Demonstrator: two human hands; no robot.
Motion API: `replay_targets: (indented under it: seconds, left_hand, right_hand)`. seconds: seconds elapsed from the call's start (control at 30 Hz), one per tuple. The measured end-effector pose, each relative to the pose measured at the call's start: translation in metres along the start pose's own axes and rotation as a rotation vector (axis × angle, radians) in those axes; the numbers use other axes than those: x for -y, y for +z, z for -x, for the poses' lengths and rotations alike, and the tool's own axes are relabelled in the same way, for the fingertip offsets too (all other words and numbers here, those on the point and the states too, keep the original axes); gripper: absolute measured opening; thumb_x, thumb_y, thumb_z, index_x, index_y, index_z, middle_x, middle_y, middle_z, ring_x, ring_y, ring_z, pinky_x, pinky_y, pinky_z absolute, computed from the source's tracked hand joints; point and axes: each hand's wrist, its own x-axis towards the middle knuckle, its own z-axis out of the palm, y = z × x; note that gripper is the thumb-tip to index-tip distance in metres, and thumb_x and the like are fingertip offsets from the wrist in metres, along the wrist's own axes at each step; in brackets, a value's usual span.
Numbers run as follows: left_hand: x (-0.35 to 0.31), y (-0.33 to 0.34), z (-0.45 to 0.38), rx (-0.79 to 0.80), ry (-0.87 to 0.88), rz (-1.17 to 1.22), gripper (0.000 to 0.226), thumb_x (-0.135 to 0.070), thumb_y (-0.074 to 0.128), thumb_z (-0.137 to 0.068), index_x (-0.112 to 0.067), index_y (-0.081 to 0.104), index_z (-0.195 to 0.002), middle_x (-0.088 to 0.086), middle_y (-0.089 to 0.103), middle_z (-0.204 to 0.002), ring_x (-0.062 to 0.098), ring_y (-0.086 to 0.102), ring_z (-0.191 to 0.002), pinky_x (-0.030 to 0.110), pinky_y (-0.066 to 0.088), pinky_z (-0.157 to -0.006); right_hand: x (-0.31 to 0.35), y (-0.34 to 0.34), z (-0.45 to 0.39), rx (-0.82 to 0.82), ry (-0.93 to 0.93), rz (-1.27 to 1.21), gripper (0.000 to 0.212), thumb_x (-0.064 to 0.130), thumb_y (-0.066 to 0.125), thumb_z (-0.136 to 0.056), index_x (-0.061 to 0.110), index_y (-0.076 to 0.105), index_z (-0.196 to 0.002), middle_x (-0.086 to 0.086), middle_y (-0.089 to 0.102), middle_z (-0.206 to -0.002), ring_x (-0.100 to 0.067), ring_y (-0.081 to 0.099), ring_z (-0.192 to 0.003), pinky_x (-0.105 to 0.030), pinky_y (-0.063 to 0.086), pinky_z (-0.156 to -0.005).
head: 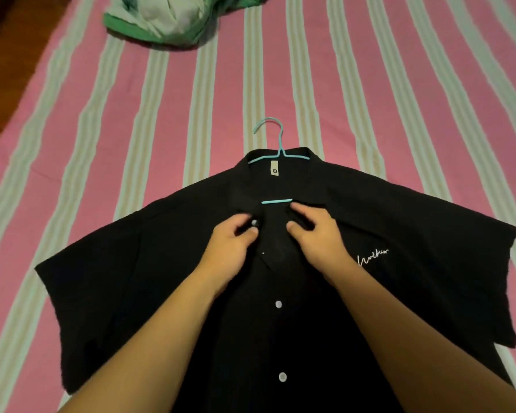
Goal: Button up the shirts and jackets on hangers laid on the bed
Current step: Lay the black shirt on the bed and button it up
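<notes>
Black cloth of the shirt [280, 263] on its hanger [276, 138] is lying flat on the striped bed [102, 114], while the left hand [236, 242] is pinching the top button [254, 223] and the right hand [313, 234] is gripping the opposite front edge, seemingly bringing them together.

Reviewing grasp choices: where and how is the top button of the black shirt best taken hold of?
Pinch the top button by its rim, from the left placket edge, as the left hand does. It sits at the open neck, so the right hand can bring the opposite edge over it.
</notes>
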Motion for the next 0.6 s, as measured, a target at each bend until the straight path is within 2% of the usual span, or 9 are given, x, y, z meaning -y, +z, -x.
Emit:
replay_targets:
  seconds: [0.03,0.1,0.17,0.23,0.33,0.4,0.47,0.53,0.6]
  left_hand:
    - [0.007,-0.002,-0.002,0.077,0.042,-0.131,0.039,-0.001,0.057,-0.098,-0.026,0.070,-0.125,-0.010,0.064,-0.130,0.004,0.056,-0.124,0.028,0.037,-0.115]
    - [0.022,-0.005,-0.009,0.120,0.082,-0.281,0.043,-0.004,0.057,-0.099,-0.031,0.066,-0.131,-0.012,0.054,-0.138,0.003,0.044,-0.132,0.026,0.024,-0.121]
    - [0.029,-0.008,-0.015,0.108,0.115,-0.234,0.041,-0.007,0.059,-0.098,-0.030,0.067,-0.131,-0.014,0.057,-0.134,0.006,0.044,-0.134,0.031,0.027,-0.122]
    - [0.032,-0.007,-0.017,0.121,0.170,-0.243,0.038,-0.010,0.061,-0.099,-0.030,0.067,-0.130,-0.018,0.058,-0.130,0.007,0.043,-0.136,0.029,0.027,-0.122]
    - [0.039,-0.010,-0.018,0.103,0.262,-0.298,0.033,-0.016,0.064,-0.098,-0.032,0.069,-0.126,-0.028,0.054,-0.117,0.004,0.044,-0.133,0.002,0.023,-0.107]
    - [0.046,-0.011,-0.019,0.077,0.305,-0.287,0.029,-0.020,0.065,-0.098,-0.036,0.072,-0.122,-0.030,0.053,-0.112,0.000,0.047,-0.125,-0.004,0.024,-0.099]
    - [0.054,-0.008,-0.021,0.067,0.349,-0.298,0.025,-0.026,0.062,-0.100,-0.040,0.073,-0.117,-0.022,0.060,-0.114,-0.003,0.049,-0.118,-0.004,0.023,-0.099]
    - [0.059,-0.004,-0.019,0.051,0.438,-0.354,0.024,-0.025,0.059,-0.101,-0.037,0.075,-0.116,-0.018,0.067,-0.118,-0.001,0.051,-0.116,-0.006,0.019,-0.097]
    - [0.056,-0.001,-0.017,0.003,0.646,-0.435,0.027,-0.013,0.062,-0.099,-0.030,0.074,-0.115,-0.016,0.070,-0.111,0.000,0.059,-0.107,0.011,0.038,-0.101]
  right_hand:
    - [-0.006,0.004,0.002,-0.004,-0.015,0.016,0.047,0.021,0.075,-0.088,0.024,0.063,-0.133,0.002,0.057,-0.129,-0.016,0.050,-0.123,-0.029,0.037,-0.111]
    - [-0.015,0.009,0.004,-0.056,0.001,-0.062,0.051,0.022,0.080,-0.083,0.024,0.061,-0.130,0.003,0.058,-0.129,-0.013,0.051,-0.122,-0.030,0.040,-0.110]
    - [-0.014,0.014,0.002,-0.119,0.041,-0.177,0.052,0.023,0.086,-0.078,0.025,0.057,-0.121,0.000,0.061,-0.123,-0.012,0.055,-0.116,-0.029,0.044,-0.105]
    - [-0.010,0.021,-0.005,-0.199,0.069,-0.178,0.052,0.026,0.088,-0.075,0.026,0.053,-0.113,0.000,0.061,-0.114,-0.013,0.057,-0.107,-0.028,0.047,-0.097]
    - [-0.007,0.036,-0.009,-0.352,0.074,-0.066,0.029,0.026,0.081,-0.083,0.025,0.057,-0.100,0.004,0.059,-0.094,-0.010,0.056,-0.086,-0.027,0.046,-0.080]
    - [-0.008,0.040,-0.006,-0.442,0.038,-0.132,0.012,0.019,0.073,-0.090,0.019,0.061,-0.092,0.004,0.056,-0.081,-0.004,0.051,-0.069,-0.019,0.041,-0.070]
    - [-0.013,0.036,0.000,-0.495,-0.013,-0.231,0.008,0.016,0.069,-0.093,0.016,0.062,-0.089,0.005,0.056,-0.076,-0.001,0.050,-0.065,-0.014,0.040,-0.066]
    - [-0.018,0.026,0.006,-0.470,-0.034,-0.346,0.007,0.016,0.070,-0.093,0.016,0.065,-0.087,0.004,0.060,-0.078,-0.002,0.053,-0.067,-0.013,0.043,-0.066]
    - [-0.021,0.015,0.011,-0.359,-0.076,-0.408,0.009,0.012,0.072,-0.092,0.018,0.068,-0.087,0.003,0.062,-0.080,0.000,0.056,-0.068,-0.011,0.046,-0.066]
